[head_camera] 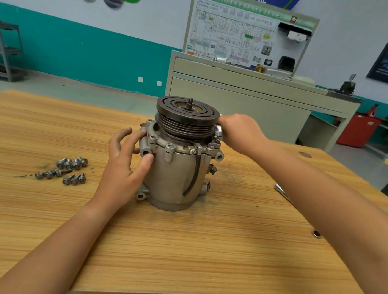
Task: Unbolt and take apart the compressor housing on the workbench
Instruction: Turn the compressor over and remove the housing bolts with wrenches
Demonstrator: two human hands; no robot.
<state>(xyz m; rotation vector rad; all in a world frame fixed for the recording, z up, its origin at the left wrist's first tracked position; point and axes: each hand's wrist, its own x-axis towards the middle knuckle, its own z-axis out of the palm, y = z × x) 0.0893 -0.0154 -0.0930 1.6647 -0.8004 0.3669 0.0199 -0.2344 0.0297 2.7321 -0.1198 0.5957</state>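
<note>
Currently: wood-grain workbench [177,252] is seen, with dark grime smeared around the job. Behind it a beige console [241,99] carrying a wiring-diagram board [236,31] is set against a white wall with a teal band [78,51]. A grey shelf rack [4,50] is at far left, a red object [357,130] at far right.

Compressor housing [175,176] is stood upright mid-bench, base flat on the wood, pulley [186,115] end up, with a threaded shaft stub at its centre. A black cable [195,173] is run down the near face.

Left hand [124,161] is cupped on the housing's side. The thumb is pressed on the body just under a mounting lug. The fingers are bent and spread, tips laid on the flange rim, so the housing is gripped.

Right hand [240,132] is held at the far side of the pulley, wrist arched. Its fingers are clenched round a chrome piece [219,130] at flange level. The fingertips are hidden behind the knuckles; what the piece is cannot be told.

Loose bolts [68,169] are piled outboard of the left-hand fingers, apart from the housing. A chrome tool handle [281,192] is partly hidden by the right forearm. A small dark round part [316,234] is lying nearer the bench edge.
</note>
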